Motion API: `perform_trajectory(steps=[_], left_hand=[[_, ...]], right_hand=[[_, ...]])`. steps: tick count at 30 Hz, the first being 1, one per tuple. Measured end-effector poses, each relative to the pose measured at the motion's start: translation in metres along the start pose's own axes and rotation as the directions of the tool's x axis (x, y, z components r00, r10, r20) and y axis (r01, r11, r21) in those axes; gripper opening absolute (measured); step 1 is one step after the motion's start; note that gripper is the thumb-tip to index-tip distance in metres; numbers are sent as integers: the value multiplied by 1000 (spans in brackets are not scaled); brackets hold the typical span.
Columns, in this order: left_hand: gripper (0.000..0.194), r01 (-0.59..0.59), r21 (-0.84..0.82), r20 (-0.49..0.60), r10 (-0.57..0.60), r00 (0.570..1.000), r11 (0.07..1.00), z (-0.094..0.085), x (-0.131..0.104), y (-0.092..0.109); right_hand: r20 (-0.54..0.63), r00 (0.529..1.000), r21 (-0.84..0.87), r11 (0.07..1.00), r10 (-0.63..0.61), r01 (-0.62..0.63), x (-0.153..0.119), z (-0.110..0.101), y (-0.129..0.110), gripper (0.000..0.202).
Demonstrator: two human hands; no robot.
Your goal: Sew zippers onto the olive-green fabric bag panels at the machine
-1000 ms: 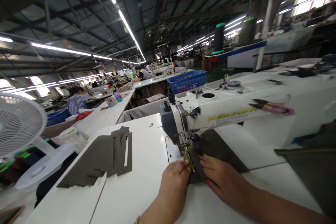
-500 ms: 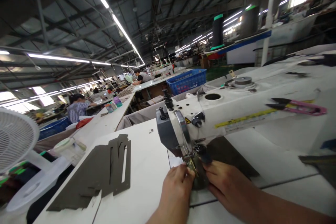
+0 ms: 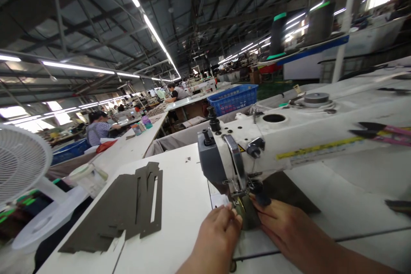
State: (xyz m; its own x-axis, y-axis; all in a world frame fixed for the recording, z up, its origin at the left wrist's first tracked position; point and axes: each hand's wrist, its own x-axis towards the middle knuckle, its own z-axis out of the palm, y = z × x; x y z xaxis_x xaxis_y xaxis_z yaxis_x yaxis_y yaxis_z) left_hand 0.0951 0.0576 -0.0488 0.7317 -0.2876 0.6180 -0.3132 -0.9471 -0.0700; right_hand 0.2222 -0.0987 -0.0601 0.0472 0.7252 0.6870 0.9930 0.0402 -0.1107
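Both hands [image 3: 220, 231] partly hide the dark fabric [image 3: 251, 217].

No word, brand or number can be read with certainty. A small yellow warning triangle [image 3: 241, 148] with a dark border sits on the head of the white sewing machine [image 3: 289, 137]; the symbol inside it is too small to make out. Along the machine's arm runs a yellow strip [image 3: 317, 147] with dark marks, like a measuring scale, but its figures are illegible. The blue plastic crate [image 3: 221, 105] bears a row of pale and reddish characters on its side, too blurred to read.
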Motion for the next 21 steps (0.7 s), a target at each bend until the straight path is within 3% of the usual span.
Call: perform_trajectory(steps=[6, 17, 21], left_hand=[[21, 6, 62, -33, -4, 999, 998, 12, 4, -8], [28, 65, -17, 6, -65, 998, 998, 19, 5, -15], [21, 73, -25, 5, -73, 997, 997, 20, 4, -17]], right_hand=[[3, 998, 37, 998, 55, -55, 10, -2, 0, 36], [-6, 999, -38, 998, 50, -50, 15, 3, 9, 36], [-19, 998, -41, 997, 58, -59, 15, 5, 9, 34]])
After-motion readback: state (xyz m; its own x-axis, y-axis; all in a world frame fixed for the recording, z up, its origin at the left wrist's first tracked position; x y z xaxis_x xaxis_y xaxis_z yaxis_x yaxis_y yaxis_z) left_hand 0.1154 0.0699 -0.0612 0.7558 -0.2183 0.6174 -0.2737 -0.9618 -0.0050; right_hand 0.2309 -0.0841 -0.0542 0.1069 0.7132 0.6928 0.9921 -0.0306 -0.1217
